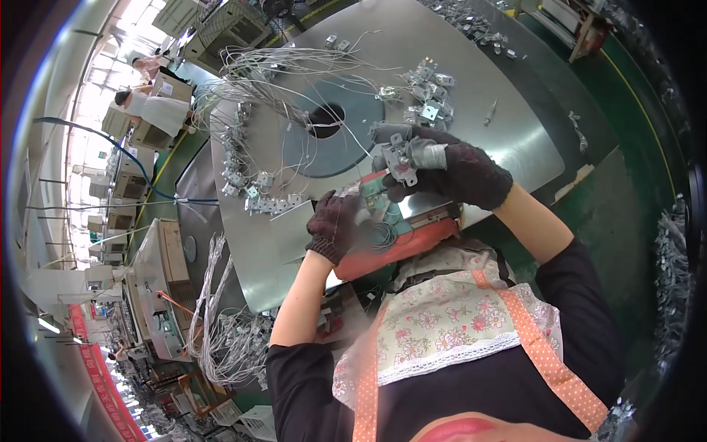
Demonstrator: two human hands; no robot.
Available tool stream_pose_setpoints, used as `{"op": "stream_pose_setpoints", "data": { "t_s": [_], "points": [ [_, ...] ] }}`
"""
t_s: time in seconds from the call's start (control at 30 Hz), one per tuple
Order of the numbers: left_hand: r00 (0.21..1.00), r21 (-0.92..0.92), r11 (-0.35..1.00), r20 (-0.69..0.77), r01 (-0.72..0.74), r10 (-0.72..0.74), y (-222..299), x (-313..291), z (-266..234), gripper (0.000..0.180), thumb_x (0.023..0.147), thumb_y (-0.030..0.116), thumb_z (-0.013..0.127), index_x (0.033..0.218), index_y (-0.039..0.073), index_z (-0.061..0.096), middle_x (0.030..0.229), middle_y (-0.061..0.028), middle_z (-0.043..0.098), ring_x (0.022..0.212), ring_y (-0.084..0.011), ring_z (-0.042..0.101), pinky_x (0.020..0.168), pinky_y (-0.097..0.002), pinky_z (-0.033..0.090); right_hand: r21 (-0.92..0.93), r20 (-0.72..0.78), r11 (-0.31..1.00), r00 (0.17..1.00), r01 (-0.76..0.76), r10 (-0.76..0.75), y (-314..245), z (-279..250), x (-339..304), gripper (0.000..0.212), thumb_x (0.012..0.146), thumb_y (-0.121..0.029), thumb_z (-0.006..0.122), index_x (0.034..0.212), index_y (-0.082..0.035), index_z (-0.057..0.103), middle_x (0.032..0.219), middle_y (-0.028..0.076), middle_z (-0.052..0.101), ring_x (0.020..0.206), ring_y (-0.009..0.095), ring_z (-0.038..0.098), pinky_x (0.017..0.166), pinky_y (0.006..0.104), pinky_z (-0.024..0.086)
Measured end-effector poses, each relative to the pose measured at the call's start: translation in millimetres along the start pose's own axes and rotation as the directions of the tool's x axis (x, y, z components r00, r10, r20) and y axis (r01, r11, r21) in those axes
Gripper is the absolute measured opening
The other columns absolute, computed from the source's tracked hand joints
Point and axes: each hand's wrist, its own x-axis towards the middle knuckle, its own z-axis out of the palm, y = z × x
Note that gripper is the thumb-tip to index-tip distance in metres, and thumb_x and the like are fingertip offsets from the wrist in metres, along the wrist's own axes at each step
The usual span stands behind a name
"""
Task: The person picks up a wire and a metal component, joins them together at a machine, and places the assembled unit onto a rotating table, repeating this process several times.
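My right hand: pinching one metal bracket. My left hand: beside green plate, grip unclear.

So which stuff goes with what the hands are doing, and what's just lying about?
Probably part of it:
metal part in the right hand
red-orange-sided tray by the left hand
pale wires on the table

Seemingly just lying about:
slim object on the table's right side
wire bundle left of the table
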Motion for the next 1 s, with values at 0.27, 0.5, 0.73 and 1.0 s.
{"op": "stream_pose_setpoints", "data": {
  "t_s": [0.27,0.5,0.73,1.0],
  "points": [
    [1.000,-0.017,1.000,0.010,0.002,-0.002,4,4,-3,0.057,0.088,0.037,0.070,0.130,0.001,0.061,0.122,-0.0212,0.068,0.118,-0.0395,0.063,0.107,-0.0511,0.044,-0.064,-0.006,0.996,0.998,0.054,-0.055,1,8,-8,0.070,0.090,-0.014,0.065,0.155,-0.004,0.040,0.118,0.006,0.061,0.109,0.021,0.062,0.097,0.0376,0.055],
    [1.000,-0.020,1.000,-0.002,0.016,-0.016,11,0,-3,0.054,0.088,0.035,0.065,0.131,0.003,0.062,0.125,-0.0194,0.068,0.118,-0.0360,0.064,0.110,-0.0505,0.042,-0.189,-0.102,0.981,0.992,0.054,-0.075,8,13,-21,0.066,0.095,-0.021,0.063,0.153,-0.001,0.040,0.128,0.007,0.061,0.107,0.018,0.063,0.095,0.0333,0.054],
    [0.996,0.015,0.997,-0.038,0.080,-0.080,-10,-12,29,0.037,0.085,0.023,0.067,0.119,0.011,0.069,0.120,-0.0133,0.069,0.117,-0.0343,0.061,0.094,-0.0459,0.053,-0.062,-0.220,0.996,0.972,0.070,-0.082,17,10,-29,0.067,0.093,-0.029,0.068,0.148,-0.001,0.043,0.129,0.014,0.063,0.102,0.021,0.069,0.089,0.0331,0.059],
    [0.995,-0.081,0.992,-0.016,0.095,-0.096,-8,-10,25,0.043,0.084,0.029,0.071,0.123,0.013,0.068,0.121,-0.0125,0.069,0.120,-0.0345,0.060,0.098,-0.0451,0.051,-0.149,-0.220,0.988,0.973,0.042,-0.075,6,30,-24,0.081,0.087,-0.034,0.070,0.153,-0.002,0.036,0.131,0.020,0.062,0.112,0.034,0.070,0.097,0.0457,0.058]
  ]
}}
